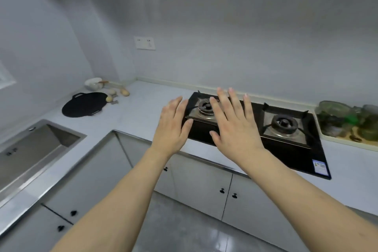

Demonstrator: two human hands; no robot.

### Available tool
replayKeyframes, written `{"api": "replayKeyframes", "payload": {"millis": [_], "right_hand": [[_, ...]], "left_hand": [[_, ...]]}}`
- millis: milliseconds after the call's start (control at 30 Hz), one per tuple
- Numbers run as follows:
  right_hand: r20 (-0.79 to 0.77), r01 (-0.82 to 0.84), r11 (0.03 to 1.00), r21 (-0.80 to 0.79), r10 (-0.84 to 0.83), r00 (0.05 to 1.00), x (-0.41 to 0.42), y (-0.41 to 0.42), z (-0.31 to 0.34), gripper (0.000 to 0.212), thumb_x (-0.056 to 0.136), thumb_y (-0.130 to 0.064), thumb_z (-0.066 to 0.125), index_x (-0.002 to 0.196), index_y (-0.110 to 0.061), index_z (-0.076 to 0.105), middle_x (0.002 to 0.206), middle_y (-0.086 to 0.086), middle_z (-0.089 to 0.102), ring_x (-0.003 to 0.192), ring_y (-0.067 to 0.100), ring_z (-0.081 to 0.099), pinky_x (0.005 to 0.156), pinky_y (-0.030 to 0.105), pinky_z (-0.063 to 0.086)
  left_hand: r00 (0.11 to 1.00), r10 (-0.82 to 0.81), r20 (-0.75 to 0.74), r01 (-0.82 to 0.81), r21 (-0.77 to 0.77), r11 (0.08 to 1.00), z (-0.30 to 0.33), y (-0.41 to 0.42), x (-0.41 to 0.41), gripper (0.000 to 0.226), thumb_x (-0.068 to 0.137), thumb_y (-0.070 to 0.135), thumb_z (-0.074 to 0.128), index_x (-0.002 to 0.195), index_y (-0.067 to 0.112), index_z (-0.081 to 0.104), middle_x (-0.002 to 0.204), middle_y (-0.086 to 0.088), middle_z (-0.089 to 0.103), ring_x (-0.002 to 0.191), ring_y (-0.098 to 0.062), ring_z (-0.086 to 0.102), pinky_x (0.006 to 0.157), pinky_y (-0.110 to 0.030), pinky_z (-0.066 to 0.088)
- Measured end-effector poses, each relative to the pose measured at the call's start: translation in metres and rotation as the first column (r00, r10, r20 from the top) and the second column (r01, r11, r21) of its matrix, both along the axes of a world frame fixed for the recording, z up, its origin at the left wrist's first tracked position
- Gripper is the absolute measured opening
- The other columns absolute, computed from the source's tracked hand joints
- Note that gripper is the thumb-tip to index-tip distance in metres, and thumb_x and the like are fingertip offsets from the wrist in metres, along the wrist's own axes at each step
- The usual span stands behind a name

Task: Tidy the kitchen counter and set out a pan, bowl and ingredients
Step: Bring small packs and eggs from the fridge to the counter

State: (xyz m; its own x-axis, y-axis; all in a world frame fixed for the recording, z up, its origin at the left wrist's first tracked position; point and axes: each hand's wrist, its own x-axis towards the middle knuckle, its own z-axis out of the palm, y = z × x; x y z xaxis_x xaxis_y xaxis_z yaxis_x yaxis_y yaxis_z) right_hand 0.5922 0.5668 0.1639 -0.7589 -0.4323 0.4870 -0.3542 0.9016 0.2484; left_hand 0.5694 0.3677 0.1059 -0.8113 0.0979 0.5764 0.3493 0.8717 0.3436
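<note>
Left hand (171, 127), right hand (235, 127), fingers outstretched

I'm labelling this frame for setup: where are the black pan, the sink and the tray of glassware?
black pan (82, 104), head view, middle of its flat dark surface
sink (67, 139), head view, far inner wall of the basin
tray (345, 143), head view, its pale front rim

No legible text anywhere.
Only a blue-and-white sticker (319, 167) on the stove's (294, 153) front corner, right of the right hand (233, 129); print too small to read.
</note>
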Motion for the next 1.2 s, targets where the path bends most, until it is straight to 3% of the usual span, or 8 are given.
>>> {"api": "replayKeyframes", "payload": {"millis": [267,600,967,1200], "right_hand": [[-0.009,-0.188,0.982,-0.01,0.188,0.982,-0.01,-0.13,-0.005,0.087,0.074,-0.042,0.073,0.146,-0.009,0.036,0.157,0.014,0.022,0.146,0.036,0.016,0.116,0.056,0.01],[0.017,-0.297,0.954,0.038,0.296,0.955,-0.057,-0.214,-0.022,0.088,0.073,-0.043,0.074,0.146,-0.01,0.037,0.157,0.014,0.023,0.144,0.036,0.018,0.116,0.054,0.008],[0.097,-0.299,0.954,0.031,0.294,0.951,-0.199,-0.288,-0.04,0.085,0.079,-0.043,0.069,0.149,-0.011,0.032,0.158,0.014,0.02,0.145,0.036,0.012,0.116,0.052,0.002],[0.13,-0.323,0.945,-0.057,0.328,0.936,-0.296,-0.329,-0.043,0.084,0.071,-0.037,0.077,0.143,-0.009,0.043,0.152,0.015,0.033,0.14,0.039,0.029,0.114,0.054,0.023]], "left_hand": [[0.974,0.223,0.04,-0.223,0.008,0.975,-0.002,-0.14,0.032,0.056,0.1,0.04,0.038,0.15,0.016,0.03,0.155,-0.005,0.027,0.139,-0.025,0.029,0.115,-0.042,0.027],[0.937,0.341,0.067,-0.344,0.039,0.938,-0.013,-0.213,0.019,0.058,0.098,0.035,0.043,0.15,0.014,0.031,0.156,-0.008,0.026,0.141,-0.027,0.025,0.115,-0.043,0.027],[0.923,0.362,0.129,-0.363,-0.013,0.932,-0.03,-0.29,-0.11,0.059,0.097,0.035,0.046,0.149,0.012,0.033,0.154,-0.008,0.028,0.143,-0.026,0.023,0.116,-0.045,0.027],[0.93,0.344,0.132,-0.338,-0.062,0.939,-0.015,-0.338,-0.204,0.058,0.096,0.033,0.048,0.149,0.014,0.034,0.152,-0.009,0.029,0.141,-0.027,0.026,0.116,-0.041,0.027]]}}
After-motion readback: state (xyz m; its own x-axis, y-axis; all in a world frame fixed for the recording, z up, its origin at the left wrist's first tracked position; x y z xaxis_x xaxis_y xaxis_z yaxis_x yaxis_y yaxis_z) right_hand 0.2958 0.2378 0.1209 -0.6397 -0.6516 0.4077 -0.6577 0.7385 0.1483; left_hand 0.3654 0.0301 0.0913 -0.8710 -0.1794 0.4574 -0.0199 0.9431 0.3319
